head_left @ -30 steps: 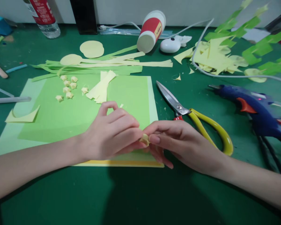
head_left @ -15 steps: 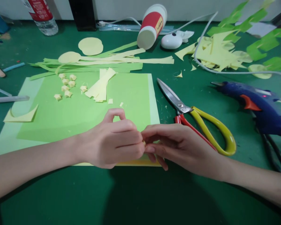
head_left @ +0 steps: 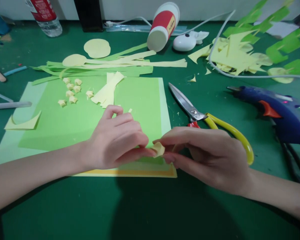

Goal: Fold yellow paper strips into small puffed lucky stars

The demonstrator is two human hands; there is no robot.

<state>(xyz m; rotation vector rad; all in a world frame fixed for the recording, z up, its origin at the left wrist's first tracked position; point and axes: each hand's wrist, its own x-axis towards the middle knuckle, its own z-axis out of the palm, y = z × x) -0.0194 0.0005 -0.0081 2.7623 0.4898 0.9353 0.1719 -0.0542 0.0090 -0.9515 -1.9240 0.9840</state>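
1. Since half a second ago the right hand (head_left: 205, 156) has rolled over the handles of the scissors (head_left: 187, 106), and the yellow piece (head_left: 158, 149), hidden then, shows again.
2. Left hand (head_left: 115, 140) and right hand both pinch the piece at their fingertips, with the other fingers curled.
3. Piece sits over the sheet (head_left: 77, 123), at its 5 o'clock corner.
4. Scissors lie at 2 o'clock from the piece; stars (head_left: 70, 91) at 10 o'clock, well apart.
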